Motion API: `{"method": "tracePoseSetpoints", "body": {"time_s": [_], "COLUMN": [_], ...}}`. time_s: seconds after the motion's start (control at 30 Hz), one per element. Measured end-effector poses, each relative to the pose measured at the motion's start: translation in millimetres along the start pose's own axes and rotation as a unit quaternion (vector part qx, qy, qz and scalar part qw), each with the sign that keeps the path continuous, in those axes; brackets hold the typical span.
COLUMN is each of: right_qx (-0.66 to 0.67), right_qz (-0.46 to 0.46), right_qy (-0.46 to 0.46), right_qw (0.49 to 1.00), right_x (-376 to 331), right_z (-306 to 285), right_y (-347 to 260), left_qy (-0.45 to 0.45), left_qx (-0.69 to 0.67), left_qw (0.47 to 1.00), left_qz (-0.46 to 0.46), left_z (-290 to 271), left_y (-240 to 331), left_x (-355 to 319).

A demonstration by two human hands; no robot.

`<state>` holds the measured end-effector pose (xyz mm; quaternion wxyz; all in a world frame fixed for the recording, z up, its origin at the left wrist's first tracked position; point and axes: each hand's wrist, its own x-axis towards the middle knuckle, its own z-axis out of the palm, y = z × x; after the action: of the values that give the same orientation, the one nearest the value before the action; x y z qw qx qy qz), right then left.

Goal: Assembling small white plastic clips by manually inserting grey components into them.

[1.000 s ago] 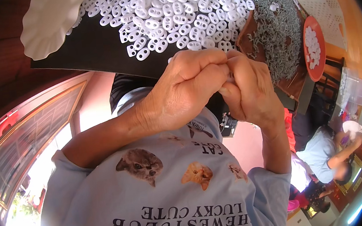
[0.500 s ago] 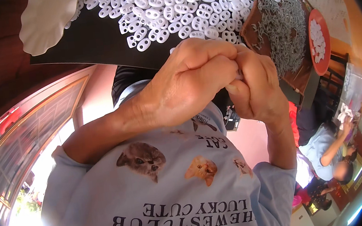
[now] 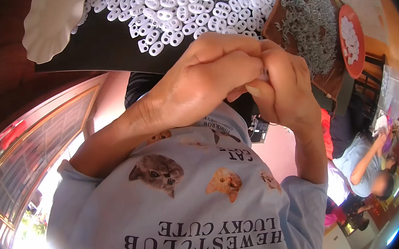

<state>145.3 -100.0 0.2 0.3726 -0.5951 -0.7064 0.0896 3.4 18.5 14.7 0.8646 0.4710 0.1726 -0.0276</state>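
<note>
My left hand [image 3: 209, 77] and my right hand [image 3: 285, 86] meet in front of my chest, fingers curled and pressed together. A sliver of a small pale piece [image 3: 263, 75] shows between them; the fingers hide the rest, so its kind cannot be made out. Just beyond my hands, a wide heap of white oval plastic pieces [image 3: 187, 11], each with two holes, covers a black tabletop [image 3: 89, 51]. To the right of the heap lies a pile of small grey metal parts [image 3: 308, 25] on a brown sheet [image 3: 274, 22].
A red bowl [image 3: 361, 61] holding white pieces sits at the far right. At the upper left, a cream dish with a wavy rim [image 3: 48, 26] overhangs the table's dark surface. Another person in light blue [image 3: 359, 163] sits at the lower right, hands raised.
Both hands have moved slightly away from my body, still pressed together. The right thumb has shifted a little, and its nail shows more clearly. The other person's hands have moved slightly.
</note>
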Motion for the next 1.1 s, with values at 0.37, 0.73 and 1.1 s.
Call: {"method": "tracePoseSetpoints", "body": {"time_s": [0.37, 0.73, 1.1], "right_qx": [-0.018, -0.035, -0.054], "right_qz": [-0.011, 0.001, -0.005], "right_qy": [-0.048, -0.040, -0.032], "right_qw": [0.999, 0.999, 0.998], "right_x": [-1, -4, -6], "right_z": [-6, -3, -3], "right_y": [5, 3, 2], "left_qy": [0.006, 0.018, 0.010], "left_qx": [-0.007, -0.019, 0.064], "left_qw": [1.000, 1.000, 0.997], "left_qz": [0.019, 0.008, 0.037], "left_z": [-10, -10, -9], "left_y": [-8, -14, -10], "left_x": [5, 8, 11]}}
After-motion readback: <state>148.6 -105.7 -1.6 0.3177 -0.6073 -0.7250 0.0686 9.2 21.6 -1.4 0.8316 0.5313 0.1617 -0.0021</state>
